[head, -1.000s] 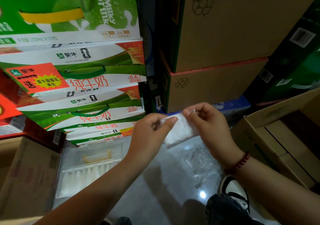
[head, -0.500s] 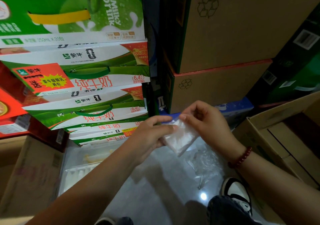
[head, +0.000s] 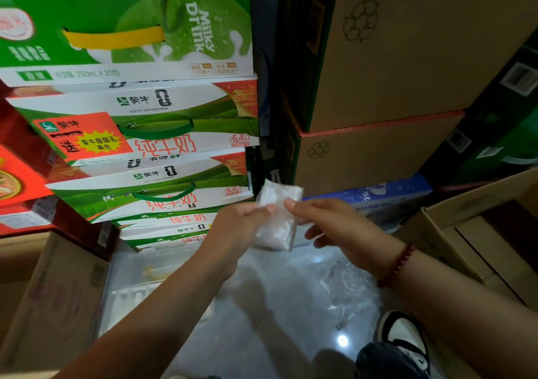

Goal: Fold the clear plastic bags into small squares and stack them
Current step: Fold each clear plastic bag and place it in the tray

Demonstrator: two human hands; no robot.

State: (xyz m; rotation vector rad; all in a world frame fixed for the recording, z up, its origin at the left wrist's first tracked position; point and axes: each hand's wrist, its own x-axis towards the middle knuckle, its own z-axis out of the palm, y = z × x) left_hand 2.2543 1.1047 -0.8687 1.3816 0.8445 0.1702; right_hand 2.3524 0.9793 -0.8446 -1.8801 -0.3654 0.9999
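Folded clear plastic bag [head: 276, 218] held upright in mid-air, in front of the stacked milk cartons [head: 151, 151] and just right of their lower corner, well above the glossy floor [head: 262, 320]. Left hand [head: 235, 227] clamped on the bag's left edge, thumb and fingers pinching it near the top; right hand [head: 329, 224] pinching the same packet from the right, thumb tip on its face, remaining fingers loosely spread below. Already reduced to a narrow, whitish, many-layered rectangle, so probably one fold short of a square. Best handled by keeping the left pinch firm as an anchor, sliding the right thumb along the face to press trapped air toward the open end, then bringing the top edge down onto the bottom edge with corners matched before creasing. Slippery film, springy when layered: likely to unfurl if either pinch loosens too early, so worth pressing the crease flat between both thumbs. Another crumpled clear bag [head: 346, 288] lying on the floor, below the held packet and to its right, beside a black-and-white shoe [head: 404, 340]; no finished stack identifiable here. Open cardboard box [head: 480, 233] further right of the cartons.
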